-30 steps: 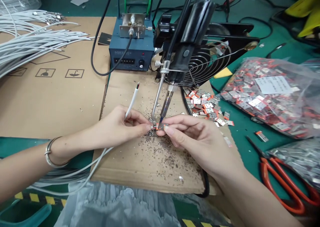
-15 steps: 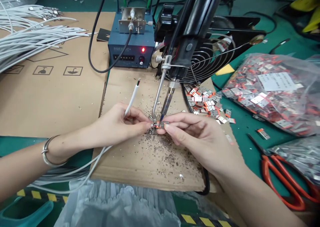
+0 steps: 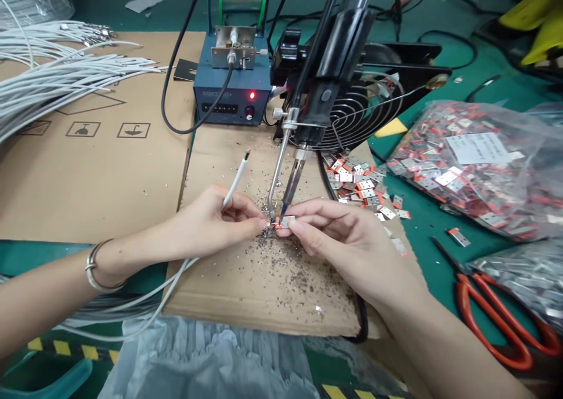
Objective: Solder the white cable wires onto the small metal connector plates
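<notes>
My left hand [image 3: 220,220] is closed on a white cable [image 3: 236,179], whose stripped end with dark and red wires points up. Its fingertips pinch a thin end right beside the iron's tip. Between the thumb and forefinger of my right hand [image 3: 347,234] is a small metal USB connector [image 3: 287,222] with an orange part. The soldering iron [image 3: 294,182] reaches down to the orange part, between both hands. A thin bent metal feed tube [image 3: 276,182] ends at the same spot. Contact between wires and connector is too small to make out.
Loose connectors [image 3: 365,188] lie right of the iron, before a black fan [image 3: 365,108]. Further right are a bag of connectors [image 3: 466,164] and red-handled scissors [image 3: 488,311]. A blue solder feeder [image 3: 233,94] stands behind; white cables [image 3: 65,82] lie left. Dark crumbs cover the cardboard [image 3: 211,293].
The connector in my right hand has turned so that more of its flat metal face shows. The view has shifted slightly; both hands stay at the iron's tip.
</notes>
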{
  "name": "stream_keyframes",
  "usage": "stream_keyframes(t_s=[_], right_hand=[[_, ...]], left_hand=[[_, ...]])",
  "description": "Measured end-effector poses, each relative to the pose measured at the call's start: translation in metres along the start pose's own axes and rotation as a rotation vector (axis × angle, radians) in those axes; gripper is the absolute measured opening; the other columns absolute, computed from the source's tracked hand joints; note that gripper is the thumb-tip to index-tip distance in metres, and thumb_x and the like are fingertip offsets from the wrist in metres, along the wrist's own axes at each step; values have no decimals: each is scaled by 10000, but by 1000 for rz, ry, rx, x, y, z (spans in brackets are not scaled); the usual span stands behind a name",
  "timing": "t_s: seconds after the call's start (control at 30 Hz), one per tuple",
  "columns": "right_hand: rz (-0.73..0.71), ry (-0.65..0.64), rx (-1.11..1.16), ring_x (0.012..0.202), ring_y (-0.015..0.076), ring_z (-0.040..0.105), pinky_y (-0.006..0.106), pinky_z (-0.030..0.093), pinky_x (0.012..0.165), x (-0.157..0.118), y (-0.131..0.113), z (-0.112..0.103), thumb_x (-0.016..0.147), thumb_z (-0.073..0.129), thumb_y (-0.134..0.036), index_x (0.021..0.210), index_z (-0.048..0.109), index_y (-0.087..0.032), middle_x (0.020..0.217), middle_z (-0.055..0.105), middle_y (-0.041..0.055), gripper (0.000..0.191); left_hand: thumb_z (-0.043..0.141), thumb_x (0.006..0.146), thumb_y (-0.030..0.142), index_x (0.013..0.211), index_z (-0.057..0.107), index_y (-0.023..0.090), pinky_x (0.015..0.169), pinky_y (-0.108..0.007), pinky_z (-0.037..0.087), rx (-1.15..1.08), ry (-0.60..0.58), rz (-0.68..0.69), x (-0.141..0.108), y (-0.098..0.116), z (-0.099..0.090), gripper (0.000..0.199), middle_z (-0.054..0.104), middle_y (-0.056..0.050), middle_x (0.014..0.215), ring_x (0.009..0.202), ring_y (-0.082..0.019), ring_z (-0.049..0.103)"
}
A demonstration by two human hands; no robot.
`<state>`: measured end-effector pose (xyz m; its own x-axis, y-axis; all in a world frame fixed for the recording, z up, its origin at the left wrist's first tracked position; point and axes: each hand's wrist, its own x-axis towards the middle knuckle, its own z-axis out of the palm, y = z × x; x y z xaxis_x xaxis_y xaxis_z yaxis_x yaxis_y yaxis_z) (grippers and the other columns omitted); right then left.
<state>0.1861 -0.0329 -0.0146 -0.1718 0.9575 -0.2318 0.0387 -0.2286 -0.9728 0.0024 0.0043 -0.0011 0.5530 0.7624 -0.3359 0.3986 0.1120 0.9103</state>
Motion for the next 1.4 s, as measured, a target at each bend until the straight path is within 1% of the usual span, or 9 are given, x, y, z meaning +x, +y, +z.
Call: stream_keyframes(t_s=[0.17, 0.37, 0.5, 0.6, 0.77, 0.9, 1.1, 1.3, 1.4], right_hand=[[0, -20, 9, 565, 111, 633, 174, 422, 415, -1, 1, -2, 704, 686, -274, 794, 654, -194, 646, 711, 22, 125], [-9, -39, 47, 612, 107, 656, 156, 452, 454, -2, 4, -3, 722, 682, -246, 808, 656, -200, 689, 725, 27, 101], [-10, -50, 66, 624, 96, 659, 142, 465, 489, -3, 5, -4, 732, 678, -235, 819, 660, -207, 674, 722, 17, 93], [7, -50, 68, 635, 105, 663, 155, 476, 508, -3, 5, -5, 731, 678, -255, 817, 660, -207, 682, 723, 22, 100], [43, -24, 21, 622, 141, 666, 189, 467, 458, -2, 2, -2, 689, 699, -313, 788, 649, -192, 655, 716, 37, 164], [48, -3, 2, 598, 121, 657, 166, 428, 415, -1, 0, 0, 695, 689, -272, 763, 646, -195, 635, 714, 24, 111], [56, -48, 45, 560, 70, 628, 126, 401, 406, -2, 1, -3, 720, 673, -210, 796, 660, -200, 685, 726, 13, 79], [56, -75, 83, 569, 76, 630, 137, 438, 456, -3, 3, -4, 737, 667, -219, 816, 665, -194, 682, 724, 12, 82], [53, -70, 77, 581, 93, 635, 157, 454, 467, -3, 4, -5, 744, 662, -235, 821, 666, -194, 672, 716, 12, 88]], left_hand=[[585, 742, 241, 751, 686, 103, 561, -174, 438, -23, 2, 3, 0, 1, 1, 171, 695, -30, 710, 623, -95, 580], [591, 737, 237, 732, 681, 102, 553, -170, 430, -51, 9, -5, 0, 1, 1, 162, 687, -24, 691, 612, -89, 569], [592, 733, 230, 707, 678, 108, 528, -166, 413, -55, -1, 3, 1, 1, 1, 152, 672, -9, 656, 581, -80, 549], [588, 734, 221, 702, 678, 109, 508, -161, 398, -54, -6, 1, 1, 2, 0, 147, 660, 0, 632, 556, -71, 528], [588, 735, 233, 716, 679, 106, 520, -165, 401, -41, 1, -18, 1, 1, 0, 158, 671, -10, 652, 573, -77, 541], [585, 733, 231, 719, 678, 107, 524, -169, 407, -27, 7, -33, 2, 0, 1, 155, 679, -14, 659, 575, -81, 550], [580, 733, 240, 736, 677, 99, 557, -181, 421, -37, -4, -27, 1, 0, 1, 171, 683, -31, 698, 610, -91, 559], [574, 738, 289, 759, 683, 103, 524, -198, 397, -7, -19, -34, 1, 0, 1, 217, 666, -35, 686, 595, -100, 541], [568, 743, 276, 768, 681, 100, 540, -198, 406, -8, -22, -28, 1, 1, 1, 210, 672, -39, 705, 609, -100, 548]])
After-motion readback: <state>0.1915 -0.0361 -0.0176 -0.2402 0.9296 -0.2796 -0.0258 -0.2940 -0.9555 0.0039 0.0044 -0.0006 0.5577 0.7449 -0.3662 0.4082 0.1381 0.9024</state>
